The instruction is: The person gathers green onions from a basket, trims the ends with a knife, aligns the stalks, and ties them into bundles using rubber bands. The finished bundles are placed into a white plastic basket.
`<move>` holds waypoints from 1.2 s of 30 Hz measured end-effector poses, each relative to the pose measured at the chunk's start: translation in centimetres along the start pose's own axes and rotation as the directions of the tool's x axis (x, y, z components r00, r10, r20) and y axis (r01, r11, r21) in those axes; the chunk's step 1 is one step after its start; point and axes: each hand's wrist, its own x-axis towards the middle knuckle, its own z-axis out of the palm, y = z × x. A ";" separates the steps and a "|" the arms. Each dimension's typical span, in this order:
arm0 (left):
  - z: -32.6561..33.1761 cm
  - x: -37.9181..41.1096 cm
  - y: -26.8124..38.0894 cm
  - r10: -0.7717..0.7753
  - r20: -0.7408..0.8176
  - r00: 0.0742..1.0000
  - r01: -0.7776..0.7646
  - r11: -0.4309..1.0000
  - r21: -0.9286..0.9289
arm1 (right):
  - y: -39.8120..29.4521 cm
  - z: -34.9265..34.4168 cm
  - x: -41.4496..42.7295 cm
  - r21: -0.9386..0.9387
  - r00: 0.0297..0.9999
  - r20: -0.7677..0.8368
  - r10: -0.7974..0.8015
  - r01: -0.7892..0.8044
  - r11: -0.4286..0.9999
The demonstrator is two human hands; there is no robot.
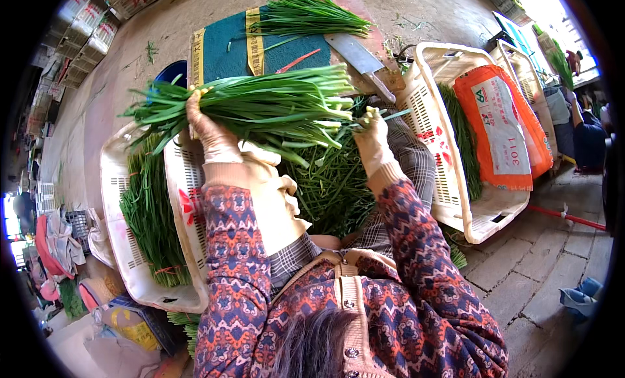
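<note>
A thick bunch of long green leafy stalks, seemingly garlic chives (273, 97), lies across my left hand (210, 124), whose fingers and thumb wrap its leafy part. The pale cut ends point right. Near those ends is my right hand (372, 136), fingers curled around what look like a few short stalk bits; the grip is partly hidden. Below both hands, loose green trimmings (332, 187) fill the space between my knees. Beyond the bunch stands a teal-topped board (215, 53) with yellow tape, holding another bunch of chives (312, 17) and a broad cleaver (359, 56).
A white plastic crate (110, 231) with tied green bunches stands at left. At right, another white crate (451, 158) holds greens and an orange printed bag (493, 129). The cleaver's handle juts over the board's near right edge. A person (586, 134) sits at the far right.
</note>
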 end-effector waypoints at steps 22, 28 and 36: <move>-0.6 -1.2 2.1 0.120 0.072 0.990 -0.101 0.970 -0.223 | -4.6 5.3 -12.4 -0.561 0.604 0.705 0.371 0.156 0.813; -1.8 0.0 1.8 0.167 0.121 0.978 -0.137 0.965 -0.224 | -2.8 4.0 -12.3 -0.380 0.586 0.743 0.323 -0.029 0.925; -5.0 2.2 2.4 0.063 0.270 0.961 -0.022 0.988 -0.151 | -5.8 4.4 -9.4 -0.372 0.638 0.770 -0.007 0.458 0.808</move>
